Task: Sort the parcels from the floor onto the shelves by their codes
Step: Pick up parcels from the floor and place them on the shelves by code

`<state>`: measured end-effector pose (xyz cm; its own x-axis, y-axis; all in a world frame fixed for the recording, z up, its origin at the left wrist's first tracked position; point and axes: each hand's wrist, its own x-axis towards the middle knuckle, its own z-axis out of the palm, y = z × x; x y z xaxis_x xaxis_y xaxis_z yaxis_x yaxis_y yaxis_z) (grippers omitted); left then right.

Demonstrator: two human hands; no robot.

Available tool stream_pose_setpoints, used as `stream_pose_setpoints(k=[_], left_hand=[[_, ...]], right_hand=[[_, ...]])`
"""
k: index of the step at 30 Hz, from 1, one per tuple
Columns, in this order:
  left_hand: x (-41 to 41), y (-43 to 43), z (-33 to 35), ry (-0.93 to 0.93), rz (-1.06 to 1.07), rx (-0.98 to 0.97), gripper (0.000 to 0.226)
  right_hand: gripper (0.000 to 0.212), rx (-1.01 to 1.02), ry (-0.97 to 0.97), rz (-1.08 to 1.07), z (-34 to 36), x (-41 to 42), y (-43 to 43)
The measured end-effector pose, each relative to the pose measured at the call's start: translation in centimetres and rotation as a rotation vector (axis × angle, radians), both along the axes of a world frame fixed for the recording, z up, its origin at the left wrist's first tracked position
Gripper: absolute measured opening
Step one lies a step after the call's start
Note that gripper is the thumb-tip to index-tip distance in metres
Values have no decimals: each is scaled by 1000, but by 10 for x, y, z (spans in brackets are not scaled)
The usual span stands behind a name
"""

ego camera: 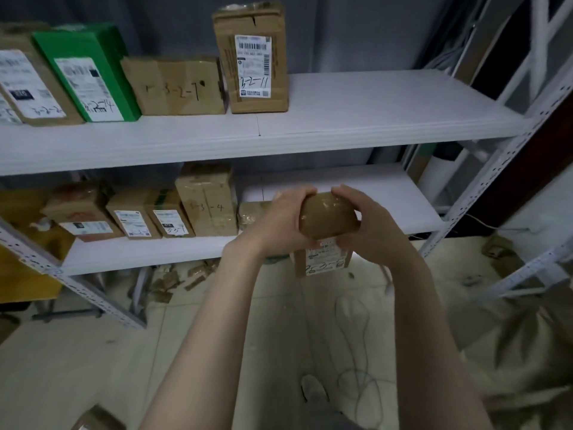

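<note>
I hold a small brown cardboard parcel (325,221) in front of the lower shelf (148,252). A white label with a handwritten code faces me on its lower side. My left hand (279,225) grips its left end and my right hand (369,228) grips its right end, fingers curled over the taped top. The upper shelf (356,119) carries a tall brown box marked 3-2-11 (252,57), a flat brown box (175,85), a green parcel (90,72) and a brown labelled box (28,82). Several labelled boxes (142,215) stand on the lower shelf's left half.
White metal shelf uprights (496,169) rise at the right, and another rack's perforated post (77,290) slants at the lower left. Cardboard scraps (179,280) and a thin cable (353,352) lie on the tiled floor. A brown parcel corner (99,418) shows at the bottom edge.
</note>
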<state>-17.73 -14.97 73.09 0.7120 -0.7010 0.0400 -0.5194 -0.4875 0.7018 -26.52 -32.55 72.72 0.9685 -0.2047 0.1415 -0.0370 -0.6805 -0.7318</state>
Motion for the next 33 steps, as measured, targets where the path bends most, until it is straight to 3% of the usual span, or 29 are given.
stream_pose_setpoints(k=[5,11,19,24,33], left_hand=[[22,-29,-25,-16,-22,112,95],[66,-73,-57,13,24,206,99],[119,-86,-101,126,311,269,73],[131,-86,-117,181,336,359,70],[157,-97,-123,199,374,360,67]], right_hand=[[100,-107,208,42,-29,36,-28],[89,-141,307,-29,-77,102,-68],[69,-84,387,-348,-137,165,-132],[55,-58,406,-329,-168,211,-142],[48,-100,468,-276,-209,282,-145]])
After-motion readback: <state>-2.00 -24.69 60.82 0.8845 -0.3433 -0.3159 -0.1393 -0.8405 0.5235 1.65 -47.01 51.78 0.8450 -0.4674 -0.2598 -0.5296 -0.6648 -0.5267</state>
